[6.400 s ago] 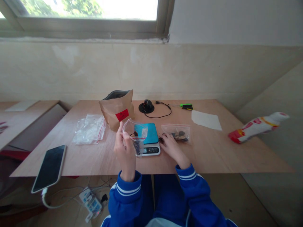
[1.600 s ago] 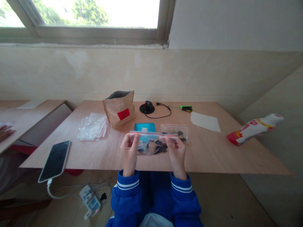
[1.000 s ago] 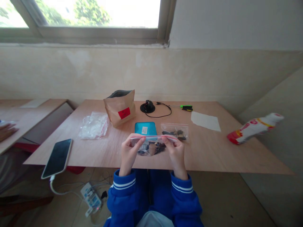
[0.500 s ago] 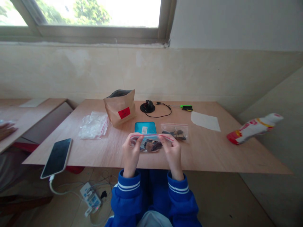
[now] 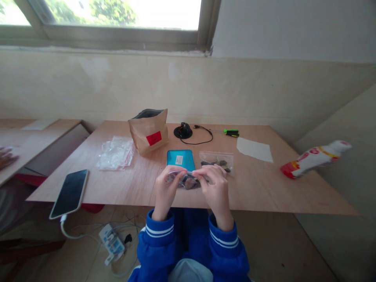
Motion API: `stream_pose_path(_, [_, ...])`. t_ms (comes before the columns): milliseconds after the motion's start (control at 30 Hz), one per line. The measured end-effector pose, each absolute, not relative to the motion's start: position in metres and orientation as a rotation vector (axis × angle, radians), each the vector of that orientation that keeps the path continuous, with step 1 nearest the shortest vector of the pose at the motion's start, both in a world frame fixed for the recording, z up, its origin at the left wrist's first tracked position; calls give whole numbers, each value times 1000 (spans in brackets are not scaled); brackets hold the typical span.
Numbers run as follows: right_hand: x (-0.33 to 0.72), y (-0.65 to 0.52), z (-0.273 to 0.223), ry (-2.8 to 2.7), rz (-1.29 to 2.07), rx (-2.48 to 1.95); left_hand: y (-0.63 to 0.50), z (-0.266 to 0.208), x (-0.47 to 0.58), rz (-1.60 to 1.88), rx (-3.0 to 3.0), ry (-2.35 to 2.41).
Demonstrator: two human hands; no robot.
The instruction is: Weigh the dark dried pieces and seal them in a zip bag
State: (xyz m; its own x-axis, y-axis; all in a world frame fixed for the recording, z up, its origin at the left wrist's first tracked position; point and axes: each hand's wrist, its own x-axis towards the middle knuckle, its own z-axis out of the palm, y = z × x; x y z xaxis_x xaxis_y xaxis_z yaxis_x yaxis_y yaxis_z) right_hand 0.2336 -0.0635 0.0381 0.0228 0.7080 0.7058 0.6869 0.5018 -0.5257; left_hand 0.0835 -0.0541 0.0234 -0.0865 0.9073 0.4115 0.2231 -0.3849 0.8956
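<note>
The person is holding a small clear zip bag (image 5: 188, 181) with both hands just above the near edge of the wooden table (image 5: 264, 188), directly in front of the blue scale (image 5: 180, 159). The left hand (image 5: 167, 188) is rising from a blue sleeve with white stripes, wrist bent back, thumb and fingers pressed together on the left end of the bag's top strip. The right hand (image 5: 216, 188) is mirroring it from the other side, its fingers curled forward over the bag's top and pinching the right end; the fingertips of the two hands are lying close together, nearly meeting over the bag. Dark pieces are showing through the plastic between the hands. Both forearms are angling inward from the person's lap toward the scale.

Just right of the scale a second clear bag with dark contents (image 5: 216, 161) is lying flat. Behind and left of the scale a brown paper pouch with a red label (image 5: 149, 132) is standing open. Farther left of the scale a heap of empty clear bags (image 5: 115, 153) is lying, and beyond that a phone (image 5: 69, 188) is overhanging the table's edge. Behind the scale a black round device with a cable (image 5: 183, 132) is sitting.
</note>
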Motion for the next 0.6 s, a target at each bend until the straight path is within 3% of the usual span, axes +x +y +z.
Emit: stream_pose_path(600, [226, -66, 40, -1697, 100, -1178, -58, 25, 85, 1423, 1542, 1273])
